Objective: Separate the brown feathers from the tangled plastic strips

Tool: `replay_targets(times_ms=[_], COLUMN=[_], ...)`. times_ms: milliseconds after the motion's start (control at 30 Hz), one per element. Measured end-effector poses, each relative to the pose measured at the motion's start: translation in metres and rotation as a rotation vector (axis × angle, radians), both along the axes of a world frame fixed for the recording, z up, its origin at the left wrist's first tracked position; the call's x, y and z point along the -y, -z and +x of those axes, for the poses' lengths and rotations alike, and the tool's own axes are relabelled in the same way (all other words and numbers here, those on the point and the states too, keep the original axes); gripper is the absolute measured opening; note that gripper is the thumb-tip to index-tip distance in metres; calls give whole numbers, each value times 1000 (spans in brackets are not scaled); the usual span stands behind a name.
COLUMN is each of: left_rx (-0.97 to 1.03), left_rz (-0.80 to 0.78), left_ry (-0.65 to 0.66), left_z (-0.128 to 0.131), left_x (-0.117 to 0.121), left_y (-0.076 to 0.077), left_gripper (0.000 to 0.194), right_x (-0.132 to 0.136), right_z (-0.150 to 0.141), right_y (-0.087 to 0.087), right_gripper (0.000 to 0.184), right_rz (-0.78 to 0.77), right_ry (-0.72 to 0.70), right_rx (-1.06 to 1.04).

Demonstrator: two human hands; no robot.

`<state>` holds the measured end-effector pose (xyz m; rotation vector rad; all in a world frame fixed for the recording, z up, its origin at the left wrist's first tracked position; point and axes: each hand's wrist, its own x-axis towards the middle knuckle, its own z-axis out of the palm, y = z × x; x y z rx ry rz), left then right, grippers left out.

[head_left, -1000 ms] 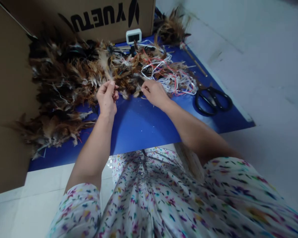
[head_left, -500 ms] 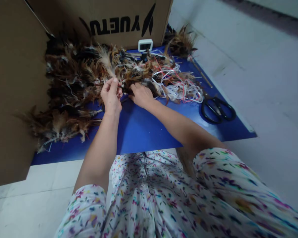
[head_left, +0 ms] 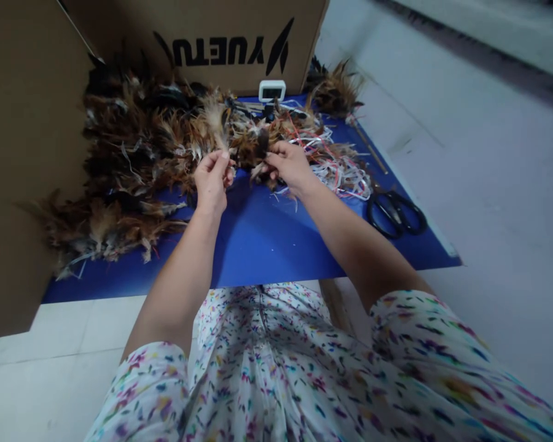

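My left hand is closed in a pinch on the quill ends of some pale brown feathers, which stand up and fan out above the fingers. To its right, my right hand has thumb and fingers pinched together on a dark feather at the near edge of the pile. Beneath and behind both hands lies a heap of brown and black feathers. Tangled white and red plastic strings lie just right of my right hand.
Black-handled scissors rest on the blue table at the right. A small white digital timer stands before a cardboard box. Another cardboard panel rises at the left. A feather bundle with a stick lies at the back right.
My right hand has lifted off the feather pile and moved right, and now pinches a dark feather. My left hand keeps its pinch on the pale feathers, shifted slightly.
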<state>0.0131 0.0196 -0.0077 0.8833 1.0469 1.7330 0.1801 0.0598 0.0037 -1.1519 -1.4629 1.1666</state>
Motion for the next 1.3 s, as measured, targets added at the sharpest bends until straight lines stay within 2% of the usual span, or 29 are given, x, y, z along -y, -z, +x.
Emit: replay_targets(times_ms=[133,233,433,667,867,1100,1300], left_rx=[19,-2,-99,-166,-130,-98,-129], left_rz=[-34,-58,-154,-189,-268,-311,-261], left_ry=[66,122,222,364,375,377,263], left_z=[9,16,29,37,38,37,33], left_x=[6,10,15,20,23,25,23], left_y=[-3,-5,0,6,4,2,-3], left_gripper=[30,27,21,25,22,18,22], right_x=[11,12,10,19,23,19,12], right_z=[16,27,36,31,27,26,33], right_y=[-8,-2,16,12,9,15,17], right_gripper=[19,24,25,25,24,22,15], right_rz=[-174,-247,-244,-282,-289,-219,-165], right_ry=[9,5,-15,-5,0,-4,49], right_rx=[-229,-278,-238,-281,-307,-236,-226])
